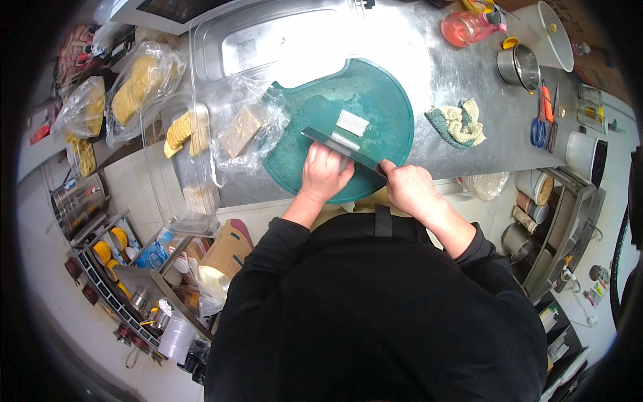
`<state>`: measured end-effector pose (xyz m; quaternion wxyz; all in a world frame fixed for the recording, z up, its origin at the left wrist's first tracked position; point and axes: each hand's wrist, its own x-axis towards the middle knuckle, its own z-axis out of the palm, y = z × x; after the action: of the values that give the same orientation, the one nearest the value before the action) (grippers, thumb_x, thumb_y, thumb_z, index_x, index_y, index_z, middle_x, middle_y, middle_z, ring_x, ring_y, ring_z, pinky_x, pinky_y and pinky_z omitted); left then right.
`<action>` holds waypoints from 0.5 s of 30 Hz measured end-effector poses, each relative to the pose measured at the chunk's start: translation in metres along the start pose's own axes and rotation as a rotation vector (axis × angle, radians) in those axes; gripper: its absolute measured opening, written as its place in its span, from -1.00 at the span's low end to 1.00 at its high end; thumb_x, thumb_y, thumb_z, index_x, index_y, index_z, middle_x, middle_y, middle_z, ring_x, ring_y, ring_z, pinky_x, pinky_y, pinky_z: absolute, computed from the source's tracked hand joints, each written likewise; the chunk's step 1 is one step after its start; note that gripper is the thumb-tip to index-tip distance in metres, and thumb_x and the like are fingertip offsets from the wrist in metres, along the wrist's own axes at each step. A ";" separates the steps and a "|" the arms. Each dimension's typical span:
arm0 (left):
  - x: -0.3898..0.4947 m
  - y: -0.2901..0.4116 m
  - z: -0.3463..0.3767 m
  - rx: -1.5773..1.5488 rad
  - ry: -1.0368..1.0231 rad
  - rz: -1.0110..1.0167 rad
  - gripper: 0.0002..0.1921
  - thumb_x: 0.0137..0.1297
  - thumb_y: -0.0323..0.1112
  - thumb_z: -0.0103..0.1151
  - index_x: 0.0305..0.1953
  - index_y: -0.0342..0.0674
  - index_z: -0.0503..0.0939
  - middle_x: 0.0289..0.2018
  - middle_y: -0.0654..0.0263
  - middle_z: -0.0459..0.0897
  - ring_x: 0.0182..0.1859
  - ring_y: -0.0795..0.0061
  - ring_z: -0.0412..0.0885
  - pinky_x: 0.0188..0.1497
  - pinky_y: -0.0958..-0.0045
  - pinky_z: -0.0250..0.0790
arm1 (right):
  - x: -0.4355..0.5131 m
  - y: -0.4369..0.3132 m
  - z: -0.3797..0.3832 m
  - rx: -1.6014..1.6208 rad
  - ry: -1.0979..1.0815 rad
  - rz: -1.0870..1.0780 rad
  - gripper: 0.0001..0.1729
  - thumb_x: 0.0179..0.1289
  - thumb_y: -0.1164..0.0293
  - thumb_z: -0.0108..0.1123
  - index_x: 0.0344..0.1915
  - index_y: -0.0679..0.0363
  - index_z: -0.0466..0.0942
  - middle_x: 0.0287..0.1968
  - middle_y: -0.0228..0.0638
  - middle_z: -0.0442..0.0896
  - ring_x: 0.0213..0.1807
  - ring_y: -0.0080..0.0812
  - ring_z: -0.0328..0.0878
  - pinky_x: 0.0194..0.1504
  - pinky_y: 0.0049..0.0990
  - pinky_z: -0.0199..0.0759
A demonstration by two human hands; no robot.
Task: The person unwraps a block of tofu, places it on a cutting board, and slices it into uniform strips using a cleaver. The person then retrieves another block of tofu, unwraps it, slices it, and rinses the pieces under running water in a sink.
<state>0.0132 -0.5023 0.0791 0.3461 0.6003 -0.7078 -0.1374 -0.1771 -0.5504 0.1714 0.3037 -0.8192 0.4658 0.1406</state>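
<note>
My right hand (412,187) grips the handle of a broad-bladed kitchen knife (329,143). Its blade stands edge-down across a round green cutting board (387,100). Close behind the blade, my left hand (321,171) has its fingers curled and holds a pale food block, mostly hidden by the fingers and the knife. Just beyond the blade lies a thin pale slice (345,140). Farther off on the board rests a whitish rectangular piece (352,122). At the board's left edge, a clear plastic bag (271,108) partly wraps a tan block (244,131).
Left of the bag is a clear plastic container (150,166) with yellow sliced food (179,133) beside it. A larger clear tub (196,55) stands behind. On the steel counter (442,80) rightward are a crumpled cloth (459,123), a pink-liquid spray bottle (464,29), a metal pot (515,65) and blue-handled scissors (538,131).
</note>
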 end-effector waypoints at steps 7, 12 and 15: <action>0.000 0.000 0.001 -0.035 0.013 -0.016 -0.58 -0.14 -0.37 0.34 -0.15 -0.26 0.52 -0.17 0.10 0.50 -0.05 -0.04 0.47 0.03 0.17 0.39 | 0.006 -0.003 -0.010 0.002 -0.048 -0.005 -0.84 0.10 0.46 0.01 -0.30 0.23 0.49 -0.56 -0.05 0.61 -0.44 -0.01 0.64 -0.41 -0.09 0.52; -0.001 -0.003 0.002 -0.033 0.019 -0.016 -0.56 -0.14 -0.36 0.34 -0.14 -0.28 0.51 -0.16 0.09 0.49 -0.05 -0.01 0.47 0.03 0.19 0.40 | 0.018 -0.009 -0.018 0.056 -0.157 0.044 -0.81 0.06 0.48 0.02 -0.30 0.25 0.53 -0.47 0.02 0.63 -0.35 0.01 0.64 -0.31 -0.09 0.53; -0.001 -0.004 0.003 -0.034 0.029 -0.027 -0.56 -0.15 -0.36 0.34 -0.15 -0.29 0.52 -0.16 0.11 0.49 -0.04 0.02 0.47 0.04 0.20 0.40 | 0.034 -0.015 -0.016 0.070 -0.221 0.086 -0.79 0.05 0.47 0.04 -0.30 0.27 0.55 -0.39 0.05 0.65 -0.27 0.01 0.64 -0.23 -0.11 0.53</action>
<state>0.0141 -0.5026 0.0738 0.3646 0.6057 -0.6922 -0.1453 -0.1473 -0.5773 0.1717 0.3753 -0.7667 0.4689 0.2268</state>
